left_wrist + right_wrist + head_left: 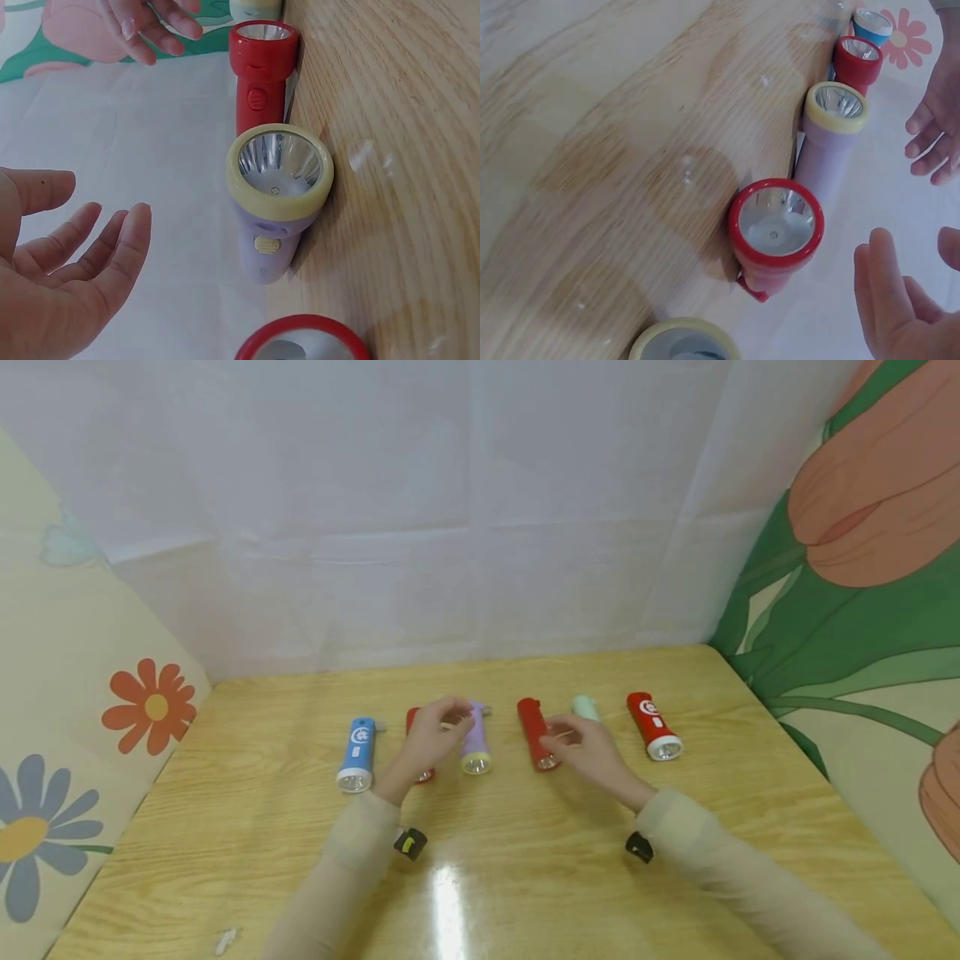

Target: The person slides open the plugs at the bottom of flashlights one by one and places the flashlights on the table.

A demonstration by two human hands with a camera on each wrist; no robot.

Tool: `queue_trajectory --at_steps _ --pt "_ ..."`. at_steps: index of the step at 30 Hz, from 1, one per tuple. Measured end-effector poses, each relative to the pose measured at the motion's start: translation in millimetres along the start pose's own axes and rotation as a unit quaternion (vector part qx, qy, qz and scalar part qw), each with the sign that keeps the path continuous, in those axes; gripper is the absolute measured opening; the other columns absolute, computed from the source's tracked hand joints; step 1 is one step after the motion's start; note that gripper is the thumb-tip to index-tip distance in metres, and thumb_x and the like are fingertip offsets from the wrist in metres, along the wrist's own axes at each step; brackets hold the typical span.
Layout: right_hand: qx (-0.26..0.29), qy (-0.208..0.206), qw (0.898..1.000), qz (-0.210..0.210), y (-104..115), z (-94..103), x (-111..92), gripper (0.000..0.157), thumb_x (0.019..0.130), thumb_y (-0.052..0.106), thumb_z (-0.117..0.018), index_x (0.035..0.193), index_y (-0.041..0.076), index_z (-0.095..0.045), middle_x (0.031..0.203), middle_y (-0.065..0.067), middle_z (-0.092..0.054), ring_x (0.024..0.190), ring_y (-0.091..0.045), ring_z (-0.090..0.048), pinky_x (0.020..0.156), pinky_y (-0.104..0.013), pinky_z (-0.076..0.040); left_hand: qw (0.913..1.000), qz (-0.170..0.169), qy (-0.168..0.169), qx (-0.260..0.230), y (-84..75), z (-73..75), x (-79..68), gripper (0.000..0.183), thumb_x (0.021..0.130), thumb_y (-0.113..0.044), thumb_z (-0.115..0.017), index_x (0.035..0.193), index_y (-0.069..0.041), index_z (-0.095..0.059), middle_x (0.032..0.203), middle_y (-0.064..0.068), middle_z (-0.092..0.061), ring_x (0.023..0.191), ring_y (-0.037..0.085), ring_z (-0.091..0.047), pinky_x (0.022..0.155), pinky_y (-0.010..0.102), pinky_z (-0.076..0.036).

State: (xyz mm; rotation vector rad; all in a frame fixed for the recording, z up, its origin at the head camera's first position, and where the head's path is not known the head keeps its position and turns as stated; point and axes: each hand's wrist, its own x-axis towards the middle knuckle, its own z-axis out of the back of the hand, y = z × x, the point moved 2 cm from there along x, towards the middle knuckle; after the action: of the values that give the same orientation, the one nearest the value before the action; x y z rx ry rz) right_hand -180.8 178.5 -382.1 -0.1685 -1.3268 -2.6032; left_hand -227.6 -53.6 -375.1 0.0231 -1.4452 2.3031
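Several small flashlights lie in a row on the table. My left hand (435, 737), fingers loosely bent and holding nothing, hovers over a red flashlight (424, 775), partly hiding it, beside a purple flashlight (476, 740) with a cream head. In the left wrist view a gap shows between that hand (64, 292) and the purple flashlight (271, 251). My right hand (594, 753), also holding nothing, is over the table between another red flashlight (532, 727) and a mint flashlight (585, 707), whose lower part it hides. The right wrist view shows its fingers (889, 281) apart from the red flashlight (776, 261).
A blue flashlight (358, 752) with a white head lies at the row's left end. At the right end is a red flashlight with a white head (651, 722). White cloth (450, 593) hangs behind the wooden table (525, 877), with flowered panels on both sides.
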Motion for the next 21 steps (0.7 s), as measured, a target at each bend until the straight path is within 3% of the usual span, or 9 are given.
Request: queue_trajectory --at_steps 12,21 --pt "-0.013 0.007 1.000 -0.010 -10 11.5 1 0.032 0.085 0.013 -0.064 0.109 -0.007 -0.059 0.096 -0.016 -0.065 0.083 -0.029 -0.062 0.068 -0.034 -0.052 0.9999 0.005 -0.007 -0.009 1.9 -4.0 -1.9 0.021 0.084 -0.005 -0.061 0.103 0.003 -0.061 0.098 0.012 -0.063 0.090 0.025 -0.060 0.077 0.034 -0.051" --pt "-0.061 0.027 0.997 -0.047 -17 11.5 6 0.035 0.088 0.016 -0.060 0.109 -0.011 -0.059 0.100 -0.022 -0.063 0.086 -0.031 -0.062 0.067 -0.033 -0.053 0.9999 0.011 -0.004 -0.012 1.5 -7.0 -2.7 0.017 0.084 -0.006 -0.061 0.100 0.001 -0.062 0.098 0.012 -0.064 0.088 0.026 -0.060 0.076 0.035 -0.050"
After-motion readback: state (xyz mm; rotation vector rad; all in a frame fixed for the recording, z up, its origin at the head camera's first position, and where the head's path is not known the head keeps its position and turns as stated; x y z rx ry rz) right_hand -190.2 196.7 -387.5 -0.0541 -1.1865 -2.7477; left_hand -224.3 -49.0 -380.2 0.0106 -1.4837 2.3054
